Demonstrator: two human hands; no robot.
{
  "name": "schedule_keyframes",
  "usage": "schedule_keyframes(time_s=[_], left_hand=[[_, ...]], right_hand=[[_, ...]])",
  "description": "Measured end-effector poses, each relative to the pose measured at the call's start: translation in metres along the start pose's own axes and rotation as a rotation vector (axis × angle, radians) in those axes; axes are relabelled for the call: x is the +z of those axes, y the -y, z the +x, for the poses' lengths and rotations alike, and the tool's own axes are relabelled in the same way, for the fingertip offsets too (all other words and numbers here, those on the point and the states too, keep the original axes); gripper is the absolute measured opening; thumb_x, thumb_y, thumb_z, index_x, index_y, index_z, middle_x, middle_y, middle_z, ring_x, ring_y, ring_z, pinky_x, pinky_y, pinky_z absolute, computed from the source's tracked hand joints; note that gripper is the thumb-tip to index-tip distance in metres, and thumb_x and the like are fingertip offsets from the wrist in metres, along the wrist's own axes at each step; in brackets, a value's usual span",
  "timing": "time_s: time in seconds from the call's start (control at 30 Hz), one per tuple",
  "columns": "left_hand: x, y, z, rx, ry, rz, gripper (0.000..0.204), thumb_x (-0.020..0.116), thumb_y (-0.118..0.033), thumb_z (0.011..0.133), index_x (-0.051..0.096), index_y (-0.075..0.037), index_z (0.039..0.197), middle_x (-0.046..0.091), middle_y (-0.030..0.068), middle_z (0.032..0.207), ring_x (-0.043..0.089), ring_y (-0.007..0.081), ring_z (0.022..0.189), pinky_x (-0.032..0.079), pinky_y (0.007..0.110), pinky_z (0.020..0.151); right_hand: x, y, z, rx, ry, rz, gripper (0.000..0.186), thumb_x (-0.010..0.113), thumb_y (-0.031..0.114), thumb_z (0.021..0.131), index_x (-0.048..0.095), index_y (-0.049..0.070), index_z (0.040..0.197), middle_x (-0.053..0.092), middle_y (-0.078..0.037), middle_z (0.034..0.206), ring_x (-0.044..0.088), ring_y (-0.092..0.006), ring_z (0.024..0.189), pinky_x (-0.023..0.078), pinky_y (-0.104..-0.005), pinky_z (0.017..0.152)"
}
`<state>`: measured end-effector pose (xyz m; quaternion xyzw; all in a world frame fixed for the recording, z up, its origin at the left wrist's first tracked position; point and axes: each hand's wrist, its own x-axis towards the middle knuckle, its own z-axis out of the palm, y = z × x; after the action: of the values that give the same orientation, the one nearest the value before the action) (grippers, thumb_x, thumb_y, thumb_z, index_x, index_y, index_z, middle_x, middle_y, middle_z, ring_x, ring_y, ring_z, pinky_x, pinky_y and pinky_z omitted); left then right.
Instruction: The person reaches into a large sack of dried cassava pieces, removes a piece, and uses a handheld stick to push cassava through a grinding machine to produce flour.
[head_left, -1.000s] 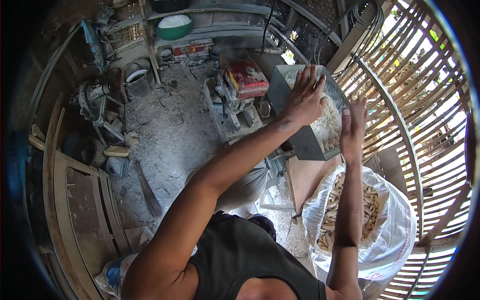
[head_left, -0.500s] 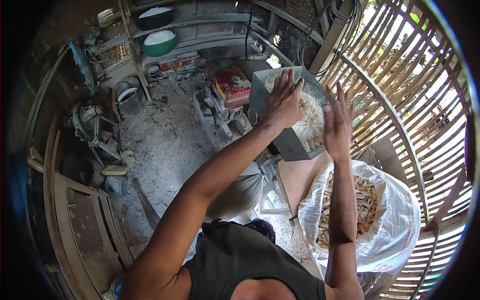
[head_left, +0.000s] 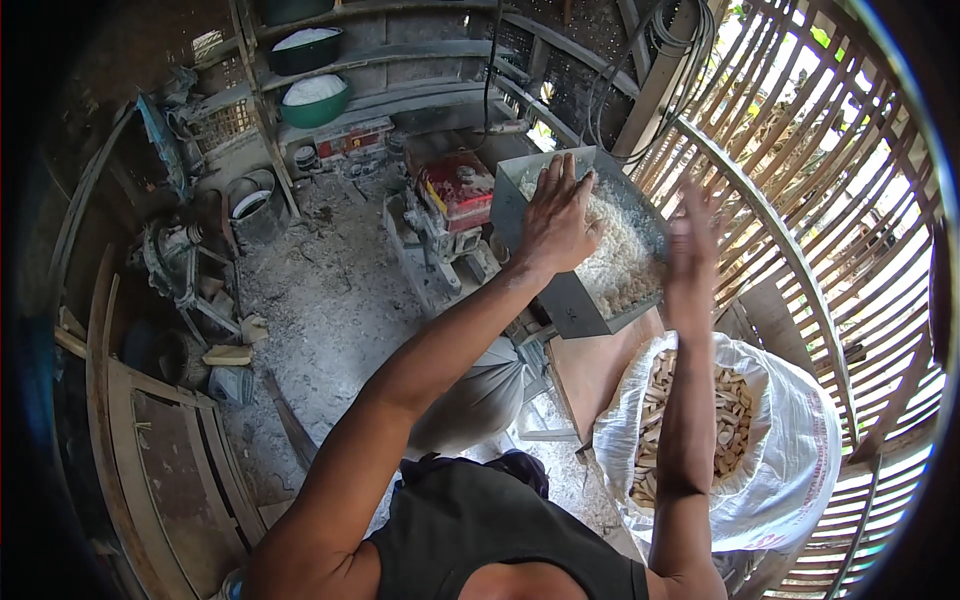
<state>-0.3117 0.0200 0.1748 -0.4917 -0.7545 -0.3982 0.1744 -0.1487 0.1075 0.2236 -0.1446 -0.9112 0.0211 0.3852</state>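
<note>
A grey metal hopper point(head_left: 565, 295) at upper centre holds pale shredded material point(head_left: 625, 255). My left hand point(head_left: 555, 220) lies flat, fingers spread, on the hopper's left rim and on the shreds. My right hand point(head_left: 692, 245) is raised edge-on and blurred over the hopper's right side, fingers apart, nothing held. Below it stands a white sack point(head_left: 790, 450), open and filled with pale cut pieces point(head_left: 690, 420).
A red-topped engine point(head_left: 455, 190) stands left of the hopper. A grey sack point(head_left: 480, 395) lies under it. Shelves with a green bowl point(head_left: 313, 100) are at the back, a slatted bamboo wall point(head_left: 830, 230) on the right, a dusty floor point(head_left: 330, 300) and planks on the left.
My right hand moved slightly right and down over the hopper and is now blurred. My left hand stays on the hopper's left rim. The view shifted a little.
</note>
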Motion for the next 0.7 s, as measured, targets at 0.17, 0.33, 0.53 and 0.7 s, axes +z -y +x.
schedule_keyframes(time_s=[0.17,0.33,0.53,0.7], left_hand=[[-0.002,-0.004,0.001,-0.011,0.029,-0.026,0.068,0.069,-0.032,0.084,0.044,-0.003,0.14,0.026,0.0245,0.154,0.021,0.0378,0.145,0.025,0.047,0.117],[-0.002,-0.006,0.002,-0.042,0.042,-0.048,0.068,0.069,-0.032,0.085,0.043,-0.004,0.142,0.025,0.0228,0.155,0.02,0.0356,0.145,0.026,0.046,0.117],[-0.004,-0.004,0.0,-0.049,0.041,-0.043,0.07,0.069,-0.032,0.085,0.042,-0.003,0.142,0.027,0.0246,0.153,0.023,0.038,0.144,0.027,0.047,0.116],[0.0,0.0,-0.004,0.002,-0.018,-0.038,0.071,0.07,-0.032,0.084,0.042,-0.001,0.141,0.029,0.0259,0.152,0.026,0.0381,0.143,0.028,0.046,0.115]], right_hand=[[0.018,-0.01,-0.007,0.067,0.033,0.016,0.048,0.033,0.034,0.105,0.038,0.014,0.148,0.049,-0.014,0.144,0.026,-0.0317,0.145,0.004,-0.0511,0.119],[0.009,0.001,-0.011,0.195,0.117,0.121,0.052,0.027,0.039,0.105,0.041,0.011,0.146,0.045,-0.012,0.147,0.025,-0.0314,0.145,0.003,-0.0499,0.12],[-0.001,0.006,-0.007,0.011,-0.189,0.054,0.051,0.03,0.038,0.105,0.039,0.01,0.147,0.043,-0.012,0.149,0.024,-0.0303,0.146,-0.001,-0.0486,0.12],[-0.009,0.012,-0.007,0.042,-0.025,0.125,0.052,0.03,0.039,0.104,0.039,0.01,0.147,0.037,-0.014,0.152,0.019,-0.0318,0.147,0.003,-0.0495,0.12]])
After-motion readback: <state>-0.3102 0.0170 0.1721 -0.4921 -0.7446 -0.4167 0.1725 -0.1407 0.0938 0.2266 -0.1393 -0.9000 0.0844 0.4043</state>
